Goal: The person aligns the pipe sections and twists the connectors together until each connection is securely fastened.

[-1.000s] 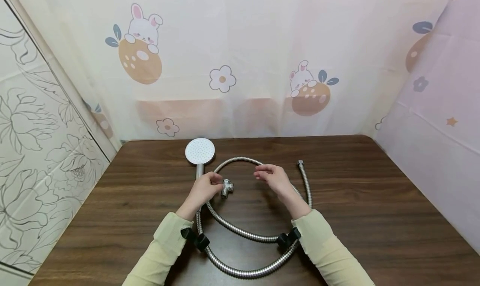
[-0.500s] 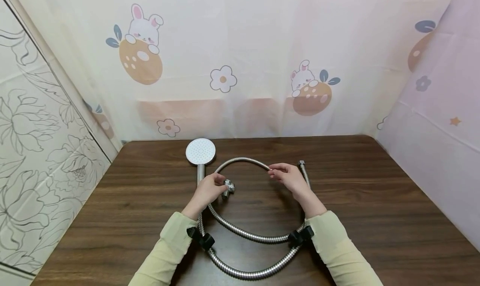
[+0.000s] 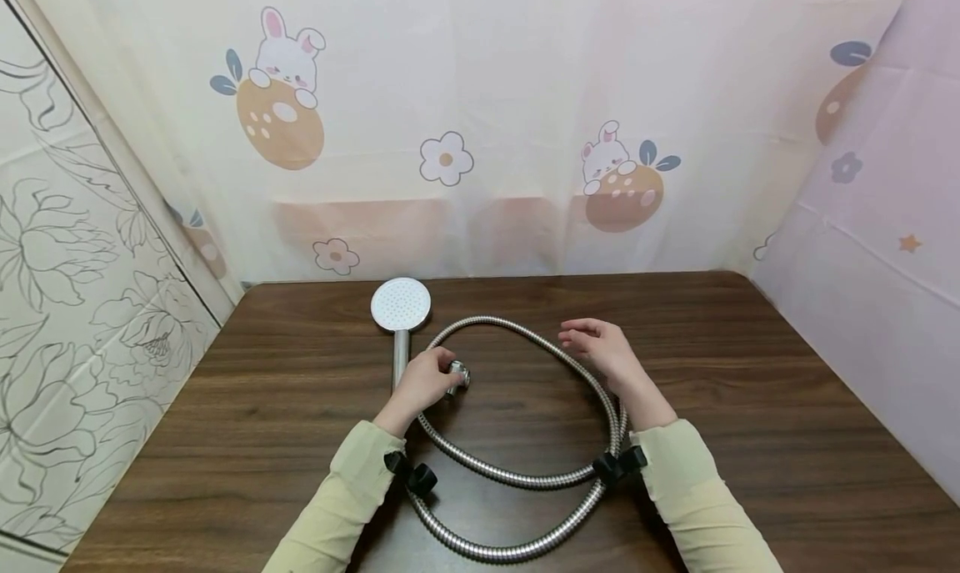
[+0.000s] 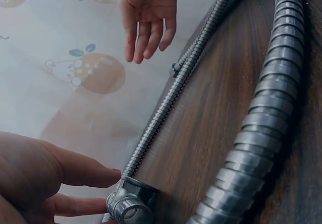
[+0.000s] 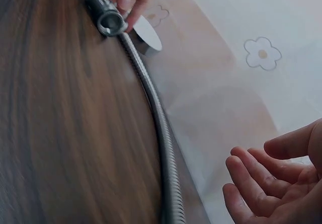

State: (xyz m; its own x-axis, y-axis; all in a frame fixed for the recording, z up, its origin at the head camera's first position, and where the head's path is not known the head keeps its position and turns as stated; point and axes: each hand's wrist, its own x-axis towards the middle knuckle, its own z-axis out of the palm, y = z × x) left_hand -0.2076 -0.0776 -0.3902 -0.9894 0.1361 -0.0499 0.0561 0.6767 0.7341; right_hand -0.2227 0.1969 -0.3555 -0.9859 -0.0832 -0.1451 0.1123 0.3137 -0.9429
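Note:
My left hand [image 3: 426, 383] pinches a small chrome tee-shaped fitting [image 3: 461, 378] between thumb and fingertips. The left wrist view shows the fitting's round opening [image 4: 132, 215] beside those fingertips. My right hand [image 3: 606, 354] hovers above the right part of the flexible metal shower hose [image 3: 517, 478], fingers loosely bent and holding nothing. A shower head [image 3: 401, 304] lies face up behind my left hand, its handle partly hidden by that hand. The hose's free end nut [image 4: 173, 72] shows in the left wrist view; my right hand covers it in the head view.
The hose lies in wide loops on the dark wooden table [image 3: 750, 439], passing under both wrists. Black camera mounts [image 3: 411, 473] are strapped to the wrists. A printed curtain [image 3: 510, 81] hangs along the table's back edge, with patterned panels at both sides.
My right hand has moved to the right, from the hose's top curve to above its right side. My left hand has shifted slightly right and closed its fingertips on the fitting.

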